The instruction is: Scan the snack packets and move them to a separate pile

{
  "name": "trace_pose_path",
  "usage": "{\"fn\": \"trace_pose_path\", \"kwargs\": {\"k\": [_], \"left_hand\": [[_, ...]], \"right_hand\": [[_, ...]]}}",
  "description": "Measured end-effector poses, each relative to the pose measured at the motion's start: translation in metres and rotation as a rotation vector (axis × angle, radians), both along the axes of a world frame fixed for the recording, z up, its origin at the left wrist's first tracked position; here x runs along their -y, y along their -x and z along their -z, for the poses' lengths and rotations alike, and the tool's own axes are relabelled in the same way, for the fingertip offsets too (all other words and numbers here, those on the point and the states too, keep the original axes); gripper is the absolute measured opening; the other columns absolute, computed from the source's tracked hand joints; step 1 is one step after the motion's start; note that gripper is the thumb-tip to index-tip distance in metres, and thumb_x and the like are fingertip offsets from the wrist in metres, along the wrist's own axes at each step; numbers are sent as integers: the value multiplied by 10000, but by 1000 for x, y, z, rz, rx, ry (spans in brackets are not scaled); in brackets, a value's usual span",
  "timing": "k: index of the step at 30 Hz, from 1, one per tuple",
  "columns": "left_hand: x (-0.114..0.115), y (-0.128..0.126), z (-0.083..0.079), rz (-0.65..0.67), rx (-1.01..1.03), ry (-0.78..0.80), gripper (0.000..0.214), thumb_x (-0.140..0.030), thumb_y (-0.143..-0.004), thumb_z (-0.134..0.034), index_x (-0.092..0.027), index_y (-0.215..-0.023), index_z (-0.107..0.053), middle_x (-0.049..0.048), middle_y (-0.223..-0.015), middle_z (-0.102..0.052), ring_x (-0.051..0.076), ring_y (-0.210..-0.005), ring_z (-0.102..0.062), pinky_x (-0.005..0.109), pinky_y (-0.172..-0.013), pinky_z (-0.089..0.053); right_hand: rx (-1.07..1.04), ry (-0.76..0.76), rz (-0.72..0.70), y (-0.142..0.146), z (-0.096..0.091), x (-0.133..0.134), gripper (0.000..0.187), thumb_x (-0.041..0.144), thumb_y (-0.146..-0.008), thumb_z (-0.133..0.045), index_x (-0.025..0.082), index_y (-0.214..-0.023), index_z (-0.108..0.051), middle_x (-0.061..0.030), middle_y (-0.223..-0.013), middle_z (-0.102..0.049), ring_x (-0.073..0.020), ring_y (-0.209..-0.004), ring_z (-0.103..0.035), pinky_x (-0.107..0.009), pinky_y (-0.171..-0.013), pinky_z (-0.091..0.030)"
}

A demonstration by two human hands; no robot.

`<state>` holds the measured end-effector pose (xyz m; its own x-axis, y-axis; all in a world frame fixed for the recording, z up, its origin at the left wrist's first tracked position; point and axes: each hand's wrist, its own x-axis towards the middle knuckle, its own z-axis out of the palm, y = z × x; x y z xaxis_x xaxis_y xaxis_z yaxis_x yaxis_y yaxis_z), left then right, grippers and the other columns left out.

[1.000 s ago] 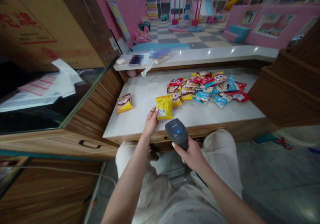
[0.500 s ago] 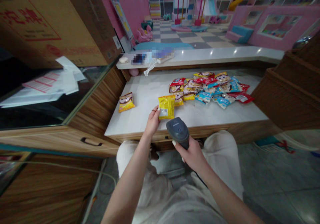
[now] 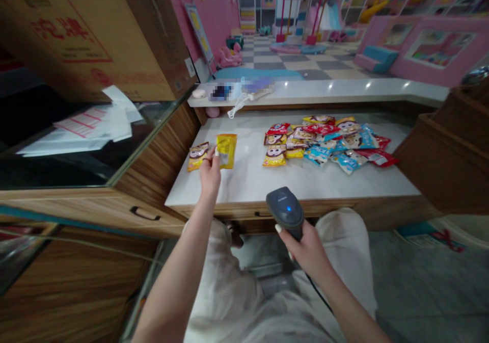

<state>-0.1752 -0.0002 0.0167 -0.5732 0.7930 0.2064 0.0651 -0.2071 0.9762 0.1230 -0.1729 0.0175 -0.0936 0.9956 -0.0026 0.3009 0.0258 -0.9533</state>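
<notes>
My left hand [image 3: 210, 172] is over the white marble counter [image 3: 244, 180], its fingertips at the left edge of a yellow snack packet [image 3: 226, 151]. That packet appears to lie flat on the counter, just right of a yellow-and-brown snack packet [image 3: 197, 156]. My right hand [image 3: 305, 251] grips a dark grey handheld barcode scanner [image 3: 286, 210], which shows a blue light and hangs over the counter's front edge. To the right, beyond both hands, lies a loose pile of red, blue and yellow snack packets [image 3: 324, 144].
A glass-topped display case [image 3: 87, 144] with papers inside and a large cardboard box [image 3: 95, 42] on it stand at the left. Wooden steps [image 3: 446, 159] rise at the right. A higher white ledge [image 3: 317, 90] with a white cable runs behind the counter. A pink play area lies beyond.
My left hand has moved left, taking the yellow packet away from the pile to beside the lone packet. The scanner has moved slightly down and right.
</notes>
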Motion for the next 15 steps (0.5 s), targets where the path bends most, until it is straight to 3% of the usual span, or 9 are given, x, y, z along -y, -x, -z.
{"fn": "trace_pose_path", "kwargs": {"k": [4,7,10,15], "left_hand": [[2,51,-12,-242,-521,36,544,-402,-1083,-553,-141,-1545,-672,192,-1596,-671,349,-1550,-578,506,-1355,-370],[4,67,-7,-248,-778,233,614,-334,-1063,-509,-50,-1600,-599,274,-1719,-514,416,-1655,-429,577,-1387,-287],[-1,67,5,-208,-924,376,766,-336,-992,-599,42,-1649,-486,355,-1786,-340,491,-1714,-265,648,-1390,-216],[-25,67,16,-171,-962,400,924,-292,-922,-639,48,-1722,-325,367,-1825,-223,499,-1739,-165,681,-1392,-161]], "right_hand": [[0,13,-2,-5,10,3,280,497,-963,-715,221,-991,-754,50,-442,-565,-225,-420,-622,-266,-409,-429],[0,11,-8,-6,13,3,293,500,-963,-729,214,-1013,-768,36,-446,-589,-245,-445,-657,-272,-415,-448],[4,7,-4,-8,14,2,288,496,-957,-731,216,-1011,-777,23,-460,-613,-262,-485,-692,-273,-422,-457],[14,17,9,-11,16,-1,273,492,-950,-735,224,-980,-776,14,-478,-630,-262,-517,-709,-269,-435,-472]]}}
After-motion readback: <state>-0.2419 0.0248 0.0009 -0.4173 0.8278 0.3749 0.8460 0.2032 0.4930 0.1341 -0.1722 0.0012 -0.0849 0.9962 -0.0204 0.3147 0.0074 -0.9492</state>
